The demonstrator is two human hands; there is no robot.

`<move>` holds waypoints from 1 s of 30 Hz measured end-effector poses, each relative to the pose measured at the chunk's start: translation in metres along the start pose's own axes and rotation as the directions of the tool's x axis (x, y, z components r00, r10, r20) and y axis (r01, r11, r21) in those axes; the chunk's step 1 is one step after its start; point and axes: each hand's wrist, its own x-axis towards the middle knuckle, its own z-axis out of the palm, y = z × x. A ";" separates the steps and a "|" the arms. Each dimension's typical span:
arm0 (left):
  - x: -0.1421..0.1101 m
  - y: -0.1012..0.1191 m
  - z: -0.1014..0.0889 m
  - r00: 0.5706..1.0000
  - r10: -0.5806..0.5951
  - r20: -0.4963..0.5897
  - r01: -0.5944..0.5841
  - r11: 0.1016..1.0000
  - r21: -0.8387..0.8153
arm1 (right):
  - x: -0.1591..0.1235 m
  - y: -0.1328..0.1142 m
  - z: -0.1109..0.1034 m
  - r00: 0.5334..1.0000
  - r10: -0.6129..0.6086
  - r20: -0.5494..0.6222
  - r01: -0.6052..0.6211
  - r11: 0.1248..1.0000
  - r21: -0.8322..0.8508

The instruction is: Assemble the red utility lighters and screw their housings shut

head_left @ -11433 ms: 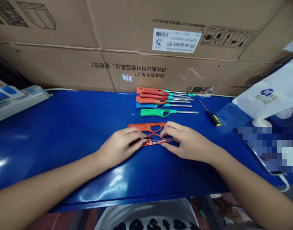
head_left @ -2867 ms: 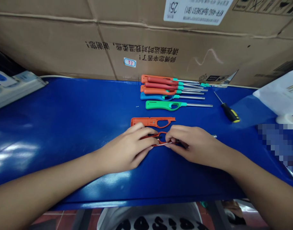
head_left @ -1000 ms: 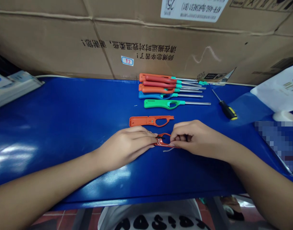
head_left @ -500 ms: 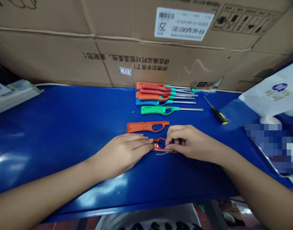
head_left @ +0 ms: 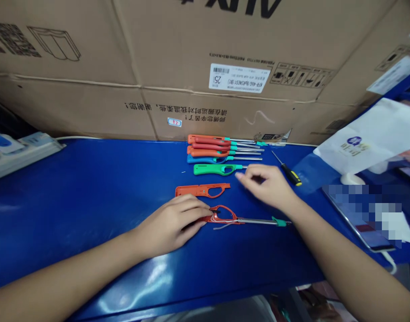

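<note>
On the blue table lies an opened gas lighter [head_left: 227, 214], its orange handle half showing white wires and a metal rod with a green clip toward the right end. My left hand [head_left: 173, 223] covers the rear of this handle, fingers closed over it and pressing it to the table. Just above it rests the loose orange handle cover [head_left: 201, 191], inner side up. My right hand [head_left: 267, 183] hovers off the opened lighter, by the rod end of a green lighter [head_left: 211, 169]. Its fingers are curled and pinched; whatever they hold, if anything, cannot be made out.
Behind lie several closed lighters [head_left: 208, 146] in orange, red and blue. A screwdriver [head_left: 292, 174] is at the right, near a white bag [head_left: 359, 134] and a phone [head_left: 346, 214] with a cable. A cardboard box [head_left: 178, 53] walls the back; a power strip [head_left: 30, 152] stands left.
My right hand has let go of the opened lighter's front and moved up, uncovering the rod and green clip. My left hand stays on the handle. The camera view has tilted upward.
</note>
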 end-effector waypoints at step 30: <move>0.000 0.000 -0.005 1.000 -0.003 0.025 0.005 0.998 -0.062 | 0.062 0.060 -0.034 0.975 0.175 -0.136 -0.181 0.983 -0.037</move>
